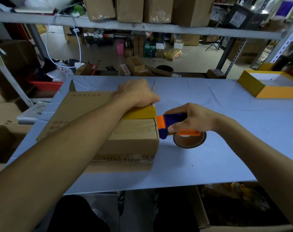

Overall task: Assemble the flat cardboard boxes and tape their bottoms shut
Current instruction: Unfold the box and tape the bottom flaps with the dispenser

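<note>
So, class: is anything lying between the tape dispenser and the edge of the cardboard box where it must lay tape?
Nothing visible. The tape dispenser, gripped by the right hand, sits right at the cardboard box edge; the left hand presses further back.

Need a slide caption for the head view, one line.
Left hand steadies cardboard box while right hand holds tape dispenser at its edge.

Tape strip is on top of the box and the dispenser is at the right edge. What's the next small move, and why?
Probably pull the tape dispenser down over the box's right edge and cut the tape. The yellow tape strip already runs to that edge, the right hand grips the dispenser just past it, and the left hand presses on the box top, steadying it.
</note>
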A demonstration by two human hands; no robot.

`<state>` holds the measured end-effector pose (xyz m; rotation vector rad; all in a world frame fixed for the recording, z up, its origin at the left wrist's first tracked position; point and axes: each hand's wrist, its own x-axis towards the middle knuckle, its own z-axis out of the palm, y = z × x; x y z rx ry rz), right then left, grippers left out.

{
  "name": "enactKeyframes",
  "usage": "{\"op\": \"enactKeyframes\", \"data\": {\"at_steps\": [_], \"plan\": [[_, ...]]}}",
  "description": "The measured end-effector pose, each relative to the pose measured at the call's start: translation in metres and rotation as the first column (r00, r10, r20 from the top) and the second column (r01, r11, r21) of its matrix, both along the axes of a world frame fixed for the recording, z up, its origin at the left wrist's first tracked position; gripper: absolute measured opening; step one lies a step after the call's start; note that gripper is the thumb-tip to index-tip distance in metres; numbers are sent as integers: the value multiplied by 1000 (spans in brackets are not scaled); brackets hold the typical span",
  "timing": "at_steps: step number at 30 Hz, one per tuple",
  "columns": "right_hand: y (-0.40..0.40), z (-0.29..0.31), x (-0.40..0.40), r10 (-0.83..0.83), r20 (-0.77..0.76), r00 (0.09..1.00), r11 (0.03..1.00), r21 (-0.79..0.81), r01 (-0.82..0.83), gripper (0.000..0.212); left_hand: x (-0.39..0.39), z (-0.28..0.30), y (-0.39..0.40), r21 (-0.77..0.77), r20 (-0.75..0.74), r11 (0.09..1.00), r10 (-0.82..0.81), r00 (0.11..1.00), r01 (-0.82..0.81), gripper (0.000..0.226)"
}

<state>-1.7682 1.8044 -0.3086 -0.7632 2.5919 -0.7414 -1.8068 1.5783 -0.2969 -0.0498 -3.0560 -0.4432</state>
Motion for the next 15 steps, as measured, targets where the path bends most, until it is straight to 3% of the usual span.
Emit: {"op": "enactKeyframes", "data": {"at_steps": [3, 8, 15], "plan": [[-2, 5, -2, -9, 105, 994, 1000, -27, 12, 62, 1, 0, 1, -1, -6, 1000, -3, 1000, 3, 40], [-1, 5, -5, 2, -27, 1000, 999, 43, 0, 59, 1, 0, 1, -10, -42, 999, -32, 999, 31, 40], [-1, 1, -5, -5, 54, 999, 1000, -5, 5, 57, 5, 0, 0, 17, -132, 992, -125, 983, 128, 37]]}}
